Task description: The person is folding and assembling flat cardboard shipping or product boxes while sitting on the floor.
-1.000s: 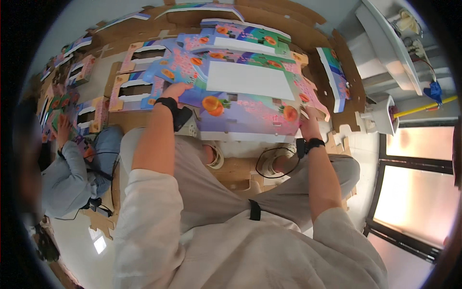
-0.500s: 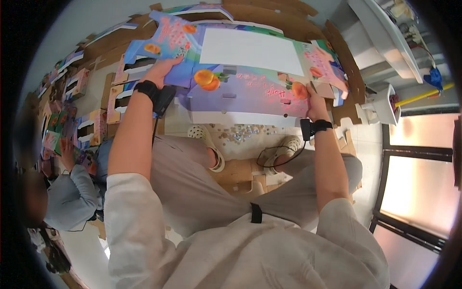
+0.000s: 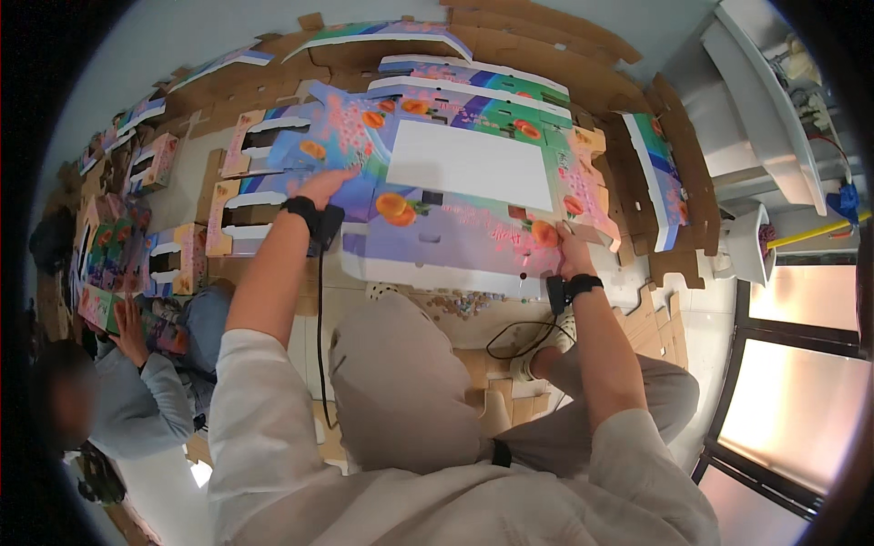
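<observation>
My left hand [image 3: 330,188] grips the left side of a flat printed cardboard box blank [image 3: 464,227], fingers on its blue flap. My right hand [image 3: 575,254] pinches the near right corner, thumb on top. The blank is purple, blue and pink, with orange fruit pictures and a white rectangle [image 3: 473,162] in its middle. It spans the space in front of my legs, its white near edge towards me. More printed blanks [image 3: 473,80] lie just beyond its far edge. Whether the held blank rests on anything beneath is hidden.
Partly folded boxes with openings [image 3: 182,250] stand at the left, where a co-worker's hand [image 3: 130,332] touches a green printed box [image 3: 98,308]. Brown cardboard [image 3: 683,164] borders the far and right sides. Small loose pieces [image 3: 464,304] and a black cable [image 3: 320,337] are near my feet.
The blank and both my hands sit lower in the picture, and blanks behind it now show. My left leg has shifted. The whole view has also moved a little.
</observation>
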`<state>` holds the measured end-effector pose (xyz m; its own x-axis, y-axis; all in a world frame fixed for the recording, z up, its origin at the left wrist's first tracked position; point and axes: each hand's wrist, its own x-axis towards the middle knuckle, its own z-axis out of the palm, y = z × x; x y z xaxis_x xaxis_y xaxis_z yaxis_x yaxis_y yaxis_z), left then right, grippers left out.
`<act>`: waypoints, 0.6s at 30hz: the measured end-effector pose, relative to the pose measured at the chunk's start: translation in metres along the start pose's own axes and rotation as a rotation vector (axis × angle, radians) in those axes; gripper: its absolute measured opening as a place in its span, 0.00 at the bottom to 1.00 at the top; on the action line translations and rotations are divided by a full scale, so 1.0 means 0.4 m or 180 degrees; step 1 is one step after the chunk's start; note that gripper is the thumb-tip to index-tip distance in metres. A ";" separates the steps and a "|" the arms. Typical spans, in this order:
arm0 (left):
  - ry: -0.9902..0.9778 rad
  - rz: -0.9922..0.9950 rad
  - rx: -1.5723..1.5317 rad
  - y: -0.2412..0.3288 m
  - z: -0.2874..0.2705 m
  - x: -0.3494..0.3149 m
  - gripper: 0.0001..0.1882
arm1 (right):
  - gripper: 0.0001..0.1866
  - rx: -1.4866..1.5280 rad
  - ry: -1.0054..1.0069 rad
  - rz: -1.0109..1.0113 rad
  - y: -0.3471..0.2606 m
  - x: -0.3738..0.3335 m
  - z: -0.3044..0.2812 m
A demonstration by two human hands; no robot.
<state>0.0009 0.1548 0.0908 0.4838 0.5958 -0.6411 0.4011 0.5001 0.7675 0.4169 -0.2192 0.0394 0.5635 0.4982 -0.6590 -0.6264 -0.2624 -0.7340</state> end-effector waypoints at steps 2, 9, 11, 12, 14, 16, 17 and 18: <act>0.0603 -0.0153 0.0229 -0.054 -0.008 0.045 0.32 | 0.19 0.0116 0.0176 -0.0172 0.029 0.038 0.001; -0.0349 -0.0166 -0.0523 -0.009 -0.057 0.138 0.38 | 0.19 0.0085 0.0035 -0.0716 -0.046 0.093 0.065; 0.0161 -0.0250 -0.0227 0.022 -0.048 0.139 0.35 | 0.16 -0.0113 0.0403 -0.0780 -0.078 0.080 0.100; 0.0167 -0.0039 -0.0469 0.028 -0.041 0.127 0.26 | 0.16 -0.0135 0.0488 -0.0756 -0.085 0.061 0.111; 0.0035 0.0350 -0.0698 0.023 -0.018 0.093 0.25 | 0.14 0.0243 0.0275 -0.1548 -0.098 0.017 0.122; 0.0210 0.0926 -0.0829 0.018 0.001 0.060 0.23 | 0.14 0.0215 0.0299 -0.1740 -0.117 -0.015 0.120; 0.0326 0.0877 -0.0823 0.023 0.006 0.051 0.23 | 0.14 0.0171 0.0274 -0.1927 -0.130 -0.024 0.115; 0.0077 0.0528 -0.1012 0.029 0.005 0.043 0.23 | 0.13 0.0214 0.0125 -0.2136 -0.138 -0.021 0.118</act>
<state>0.0152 0.1695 0.0887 0.5019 0.6981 -0.5107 0.0549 0.5635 0.8243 0.4215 -0.1699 0.0932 0.8606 0.5045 -0.0702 -0.1652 0.1460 -0.9754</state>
